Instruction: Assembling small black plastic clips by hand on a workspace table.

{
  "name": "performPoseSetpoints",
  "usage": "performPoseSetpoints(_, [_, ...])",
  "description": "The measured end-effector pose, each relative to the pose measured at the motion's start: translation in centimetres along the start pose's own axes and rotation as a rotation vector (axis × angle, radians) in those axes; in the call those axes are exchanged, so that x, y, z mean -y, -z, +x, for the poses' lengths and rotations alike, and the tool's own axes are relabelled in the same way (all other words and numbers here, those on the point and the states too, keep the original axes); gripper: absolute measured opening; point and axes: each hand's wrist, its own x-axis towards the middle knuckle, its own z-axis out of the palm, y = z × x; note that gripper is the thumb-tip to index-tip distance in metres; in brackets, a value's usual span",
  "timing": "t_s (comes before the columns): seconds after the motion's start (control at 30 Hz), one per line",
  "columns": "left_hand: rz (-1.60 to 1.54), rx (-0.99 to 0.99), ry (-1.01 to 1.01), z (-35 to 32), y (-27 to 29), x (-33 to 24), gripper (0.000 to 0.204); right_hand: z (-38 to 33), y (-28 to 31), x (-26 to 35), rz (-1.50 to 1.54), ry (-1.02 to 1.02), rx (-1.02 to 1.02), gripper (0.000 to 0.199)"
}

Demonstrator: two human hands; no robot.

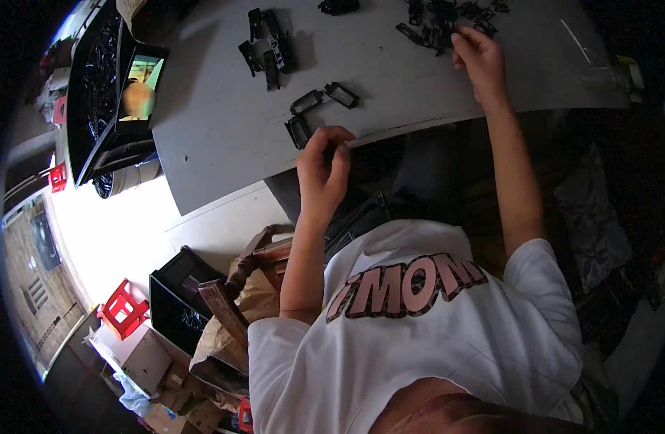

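My left hand (324,168) is over the near edge of the grey table, its fingers curled in; whatever they hold, if anything, cannot be made out. Right beside it lies a small black rectangular frame (298,132). Two more such frames, one black frame (306,102) and another black frame (342,95), lie just beyond. At the far right, my right hand (481,61) has its fingers bent and pressed together at the edge of a loose pile of small black parts (441,22). What lies between those fingertips is too small to tell.
Several black pieces (271,47) are grouped at the table's far left, and a black part (338,6) lies at the back. A phone with a lit screen (139,90) leans by a black tray (101,79) of dark parts. Below are a black crate (175,296) and a red stool (123,309).
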Motion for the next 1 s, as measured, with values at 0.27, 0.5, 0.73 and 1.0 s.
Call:
performPoseSetpoints(0.27, [0.067, -0.008, -0.182, 7.3, -4.6, 0.1, 0.020, -3.9, -3.0, 4.6, 0.310, -0.044, 0.294, 0.032])
performPoseSetpoints(0.5, [0.077, 0.058, -0.309, 10.3, -6.9, 0.3, 0.023, -5.2, -4.5, 5.3, 0.213, 0.044, 0.283, 0.026])
performPoseSetpoints(0.73, [0.354, 0.090, -0.394, 11.3, -7.0, 0.5, 0.024, -5.5, -5.5, 2.7, 0.227, 0.194, 0.153, 0.024])
performPoseSetpoints(1.0, [0.300, 0.158, -0.300, 10.8, -6.4, -1.2, 0.023, -5.4, -5.1, 3.3, -0.073, 0.472, 0.082, 0.021])
